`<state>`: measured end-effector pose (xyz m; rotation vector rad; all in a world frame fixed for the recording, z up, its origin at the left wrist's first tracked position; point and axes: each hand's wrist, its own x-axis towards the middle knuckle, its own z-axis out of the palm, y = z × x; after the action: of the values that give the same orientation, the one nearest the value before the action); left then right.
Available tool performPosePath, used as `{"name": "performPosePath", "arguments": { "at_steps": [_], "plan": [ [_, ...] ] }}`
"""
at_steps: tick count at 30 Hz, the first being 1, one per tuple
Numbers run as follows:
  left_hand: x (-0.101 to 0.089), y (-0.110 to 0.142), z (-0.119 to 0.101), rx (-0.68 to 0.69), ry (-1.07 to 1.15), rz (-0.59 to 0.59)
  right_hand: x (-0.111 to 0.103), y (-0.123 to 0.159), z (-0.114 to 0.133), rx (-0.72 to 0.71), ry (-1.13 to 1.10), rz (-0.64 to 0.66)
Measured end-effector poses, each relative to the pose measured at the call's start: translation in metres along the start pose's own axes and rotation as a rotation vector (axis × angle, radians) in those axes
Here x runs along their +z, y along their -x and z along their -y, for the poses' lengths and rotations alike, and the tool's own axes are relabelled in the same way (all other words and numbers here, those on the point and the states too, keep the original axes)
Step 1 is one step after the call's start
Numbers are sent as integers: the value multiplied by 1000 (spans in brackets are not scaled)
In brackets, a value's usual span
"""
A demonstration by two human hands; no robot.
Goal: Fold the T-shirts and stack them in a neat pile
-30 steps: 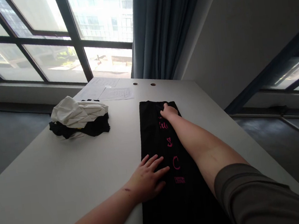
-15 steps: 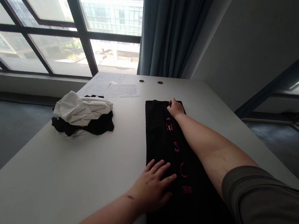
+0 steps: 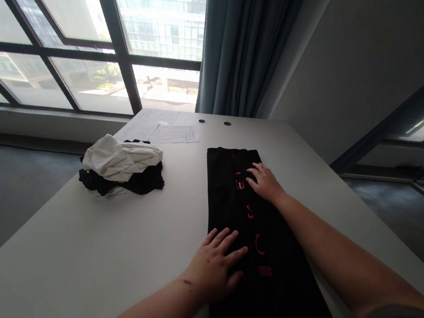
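A black garment (image 3: 227,198) with pink lettering lies folded into a long narrow strip on the white table (image 3: 73,256), running away from me. My left hand (image 3: 216,265) lies flat on its near left part, fingers spread. My right hand (image 3: 264,181) rests flat on the strip farther up, over the pink letters, fingers stretched out. Neither hand holds anything.
A heap of clothes, white garment (image 3: 120,159) on top of black ones (image 3: 141,180), sits at the table's far left. Sheets of paper (image 3: 176,132) lie near the far edge by two cable holes (image 3: 227,123). Behind are windows and a blue curtain (image 3: 245,43).
My right hand has drawn back from the garment's far end toward me and now lies flat over the letters. The left hand has stayed in place.
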<state>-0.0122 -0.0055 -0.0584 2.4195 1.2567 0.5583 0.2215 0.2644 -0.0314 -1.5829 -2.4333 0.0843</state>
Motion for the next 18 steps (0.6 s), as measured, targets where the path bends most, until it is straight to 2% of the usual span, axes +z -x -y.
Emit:
{"name": "performPosePath", "arguments": {
  "at_steps": [2,6,9,12,18],
  "plan": [
    [0,0,0,5,-14,7,-10,61,-4,-72,27,77],
    [-1,-1,-2,6,-67,32,-18,185,-1,-99,-4,231],
    [-1,-3,-5,-5,-141,35,-10,250,12,-92,7,244],
    [2,-4,-13,-21,-221,35,-2,274,23,-63,38,169],
    [26,12,-56,-79,-312,64,-4,272,29,-62,40,104]
  ]
}}
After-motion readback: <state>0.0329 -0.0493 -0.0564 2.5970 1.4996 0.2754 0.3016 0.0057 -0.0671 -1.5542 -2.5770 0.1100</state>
